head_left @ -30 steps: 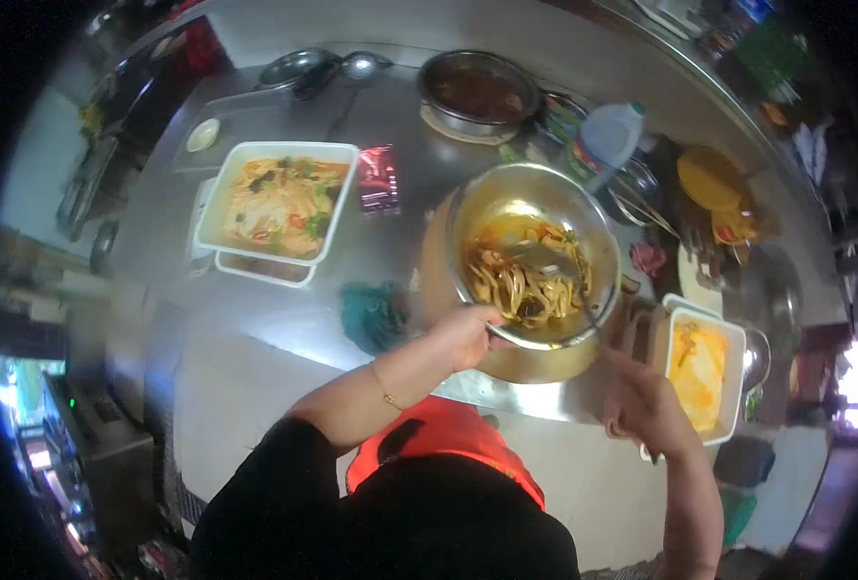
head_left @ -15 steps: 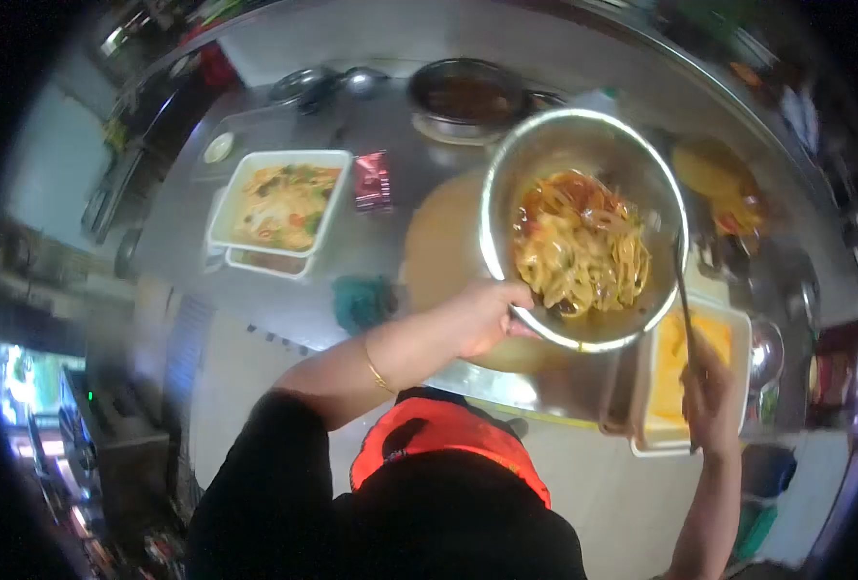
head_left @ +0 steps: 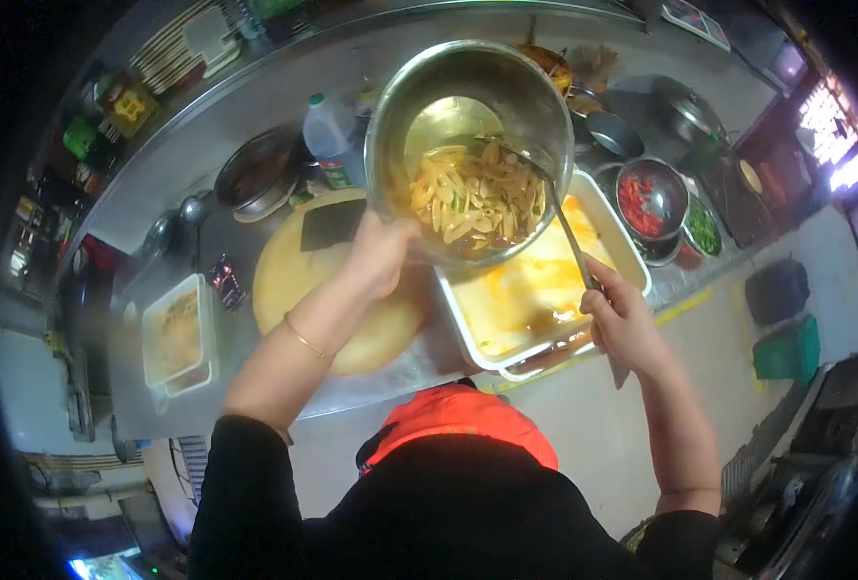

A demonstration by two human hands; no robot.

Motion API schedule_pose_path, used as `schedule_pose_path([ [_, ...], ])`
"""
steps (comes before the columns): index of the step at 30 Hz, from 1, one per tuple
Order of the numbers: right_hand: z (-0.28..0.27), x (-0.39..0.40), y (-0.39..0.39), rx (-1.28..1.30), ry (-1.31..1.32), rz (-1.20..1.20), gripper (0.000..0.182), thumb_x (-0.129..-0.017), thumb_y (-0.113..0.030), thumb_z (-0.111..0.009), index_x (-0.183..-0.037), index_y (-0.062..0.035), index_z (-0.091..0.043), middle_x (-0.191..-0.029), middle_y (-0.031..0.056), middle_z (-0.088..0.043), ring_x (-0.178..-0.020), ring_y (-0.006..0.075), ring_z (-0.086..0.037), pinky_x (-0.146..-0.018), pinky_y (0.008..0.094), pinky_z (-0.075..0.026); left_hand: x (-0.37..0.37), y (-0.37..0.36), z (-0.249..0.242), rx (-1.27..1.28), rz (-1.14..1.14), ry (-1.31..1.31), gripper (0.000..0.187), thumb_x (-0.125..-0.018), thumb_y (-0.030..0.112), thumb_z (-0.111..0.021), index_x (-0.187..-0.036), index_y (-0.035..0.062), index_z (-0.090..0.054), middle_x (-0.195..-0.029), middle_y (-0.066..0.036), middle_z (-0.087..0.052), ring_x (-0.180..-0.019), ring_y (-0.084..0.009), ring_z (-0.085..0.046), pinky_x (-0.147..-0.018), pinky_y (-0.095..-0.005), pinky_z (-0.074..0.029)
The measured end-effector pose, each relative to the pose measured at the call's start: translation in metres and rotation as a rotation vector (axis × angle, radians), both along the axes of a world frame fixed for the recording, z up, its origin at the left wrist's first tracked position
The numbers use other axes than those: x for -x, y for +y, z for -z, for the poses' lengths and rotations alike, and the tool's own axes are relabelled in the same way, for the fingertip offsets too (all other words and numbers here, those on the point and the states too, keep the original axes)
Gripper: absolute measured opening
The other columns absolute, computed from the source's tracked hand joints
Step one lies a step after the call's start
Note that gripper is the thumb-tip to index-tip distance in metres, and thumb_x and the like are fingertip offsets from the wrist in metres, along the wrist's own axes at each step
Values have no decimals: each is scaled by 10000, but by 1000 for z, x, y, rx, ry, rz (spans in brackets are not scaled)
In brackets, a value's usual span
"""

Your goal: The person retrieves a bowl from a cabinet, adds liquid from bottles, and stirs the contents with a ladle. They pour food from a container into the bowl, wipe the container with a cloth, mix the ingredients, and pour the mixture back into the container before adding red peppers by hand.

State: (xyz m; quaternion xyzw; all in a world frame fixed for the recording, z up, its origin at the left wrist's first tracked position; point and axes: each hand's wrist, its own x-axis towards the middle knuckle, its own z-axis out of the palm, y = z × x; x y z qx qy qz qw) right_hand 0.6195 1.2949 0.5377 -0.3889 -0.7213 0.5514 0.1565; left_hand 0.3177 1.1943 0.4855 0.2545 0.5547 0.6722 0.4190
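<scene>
Moved since the earlier frame: one steel bowl (head_left: 448, 87), shifted off the board toward the large white tray (head_left: 632, 242), with the view swung round as well; now held over the tray's far left corner, opening turned toward the wearer.

Hands, two. Left hand (head_left: 387, 253): clenched on the bowl's near left rim. Right hand (head_left: 624, 319): closed round the handle of one spoon (head_left: 572, 232), its head among the food.

Containers and contents:
- Steel bowl, one: sliced pale and brownish food (head_left: 472, 198), glossy, gathered in its lower part.
- Large white tray, one, on the bench (head_left: 337, 394): yellow-orange contents; another white rim shows under its near edge.
- Small white trays (head_left: 204, 329), two, stacked, at the bench's left: pale orange food in the upper.
- Red-filled bowl (head_left: 682, 193), one, metal: chopped red pieces.
- Chopped greens (head_left: 702, 228), one lot, in a round container just beside.
- Dark pan (head_left: 255, 174), one, round: contents perhaps a dark liquid, poorly lit.
- Jug (head_left: 324, 130), one, green cap, label too small to read.

Loose items: round board (head_left: 351, 333), one, dark flat piece (head_left: 332, 224) on it; shiny packet (head_left: 228, 283), one, lettering unreadable; ladles (head_left: 194, 210), two, left of the dark pan.
</scene>
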Motion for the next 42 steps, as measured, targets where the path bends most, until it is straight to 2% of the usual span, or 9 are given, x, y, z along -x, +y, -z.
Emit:
schedule_pose_path([
  [4,6,-28,18,101,-6,50,498,-937,-83,-477,-1425,-41,-388,-723,-5,-515,-484,56,-450,-446,223,-401,-30,38,3,-55,-95,89,500,-754,-86,-472,-1242,6,-411,-1103,-127,-578,-866,-228,-638,-602,-357,-564],
  [10,12,-59,12,105,-38,79,495,-940,-75,-466,-1430,-86,-406,-713,-17,-507,-516,57,-456,-464,225,-408,-58,44,14,-217,-80,372,593,-758,-112,-458,-1329,10,-354,-1210,-122,-534,-1070,-216,-561,-898,-326,-486],
  [14,23,-70,4,55,-15,113,499,-932,-61,-474,-1427,-82,-413,-710,-23,-509,-531,52,-459,-487,222,-412,-73,43,11,-274,-24,526,835,-705,-130,-404,-1487,46,-169,-1462,-164,-314,-1373,-257,-290,-1123,-338,-238],
  [17,30,-76,4,24,-23,119,499,-927,-46,-481,-1421,-78,-422,-747,-16,-526,-571,49,-473,-537,216,-428,-86,48,3,-345,-41,723,896,-696,-163,-372,-1515,70,-93,-1545,-174,-188,-1440,-267,-174,-1158,-357,-159],
  [20,38,-76,-2,-52,63,171,504,-916,-25,-494,-1414,-72,-432,-834,15,-578,-651,69,-519,-617,231,-456,-96,51,8,-381,-93,595,810,-723,-118,-421,-1477,4,-153,-1462,-161,-303,-1387,-255,-264,-1148,-360,-189],
  [25,65,-71,-5,-463,107,219,521,-878,16,-522,-1387,-78,-461,-971,129,-631,-754,194,-597,-719,295,-484,-98,48,9,-411,-75,599,820,-788,-133,-444,-1504,71,-99,-1502,-159,-266,-1374,-247,-311,-1129,-363,-250],
  [31,40,-104,-19,-570,-196,-65,601,-804,19,-565,-1364,-191,-501,-827,148,-571,-734,330,-590,-683,399,-489,-82,49,6,-374,-158,673,782,-783,-53,-542,-1471,16,-178,-1416,-146,-380,-1297,-240,-395,-1092,-349,-307],
  [37,16,-117,5,-710,-65,-51,588,-795,5,-590,-1339,-209,-520,-733,124,-521,-650,311,-563,-608,402,-480,-114,49,-17,-412,-208,581,388,-791,-43,-515,-1175,-8,-477,-1109,-77,-547,-994,-175,-535,-888,-310,-438],
  [42,4,-167,14,-756,-337,-157,602,-789,8,-594,-1341,-220,-519,-718,120,-500,-620,308,-552,-584,404,-473,-105,59,-12,-424,-249,559,380,-800,-26,-539,-1177,-10,-490,-1065,-79,-579,-957,-176,-548,-855,-313,-449],
])
